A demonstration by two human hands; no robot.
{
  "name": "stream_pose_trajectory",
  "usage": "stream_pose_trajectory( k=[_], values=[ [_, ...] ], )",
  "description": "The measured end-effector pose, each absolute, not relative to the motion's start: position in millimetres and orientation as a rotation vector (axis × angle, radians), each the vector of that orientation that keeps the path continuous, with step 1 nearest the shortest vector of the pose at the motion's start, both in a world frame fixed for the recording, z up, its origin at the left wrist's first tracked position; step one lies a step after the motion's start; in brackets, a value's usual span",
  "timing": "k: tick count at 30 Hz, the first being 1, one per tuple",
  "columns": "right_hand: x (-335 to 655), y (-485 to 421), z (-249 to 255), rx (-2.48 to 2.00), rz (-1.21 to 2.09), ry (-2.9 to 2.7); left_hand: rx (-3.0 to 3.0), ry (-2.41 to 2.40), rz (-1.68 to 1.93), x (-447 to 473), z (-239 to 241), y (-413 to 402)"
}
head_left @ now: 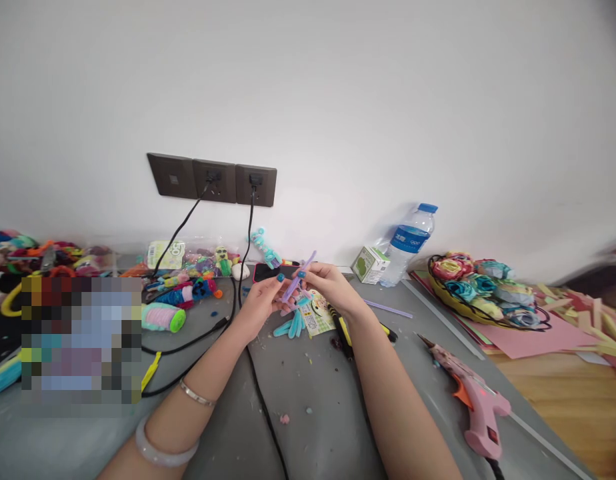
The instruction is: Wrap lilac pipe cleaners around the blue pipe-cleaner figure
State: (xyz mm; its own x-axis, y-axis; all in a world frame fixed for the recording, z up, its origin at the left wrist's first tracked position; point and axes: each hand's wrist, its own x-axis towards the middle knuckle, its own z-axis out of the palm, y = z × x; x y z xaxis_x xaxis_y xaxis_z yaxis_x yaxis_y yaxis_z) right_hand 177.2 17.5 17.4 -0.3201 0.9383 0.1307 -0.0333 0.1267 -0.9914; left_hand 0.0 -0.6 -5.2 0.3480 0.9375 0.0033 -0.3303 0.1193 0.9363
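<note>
Both my hands meet over the grey table (318,393) near the wall. My left hand (265,299) and my right hand (324,283) pinch a thin purple pipe cleaner (299,275) between their fingertips; it slants up to the right. Just below the hands lie several blue pipe-cleaner pieces (291,326) and a small printed packet (315,319). A yellow and black tool (342,328) lies under my right wrist. My left forearm wears a thin bangle and a pale bracelet.
A pink glue gun (472,399) lies at the right. A water bottle (408,243) and green carton (369,265) stand by the wall. A basket of paper roses (481,288) sits far right. Colourful craft toys (188,290) and black cables (198,340) crowd the left.
</note>
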Motion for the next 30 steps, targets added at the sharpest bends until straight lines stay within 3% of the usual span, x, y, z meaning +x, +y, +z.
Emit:
stream_pose_trajectory(
  k=[11,30],
  values=[
    [175.5,8.8,28.1,-0.705,1.487,-1.694,0.817,0.629,0.834,-2.0,-8.8,-1.2],
    [171.1,11.8,23.9,-0.8,1.333,-1.565,0.781,0.644,0.962,0.4,-3.1,-2.0]
  ],
)
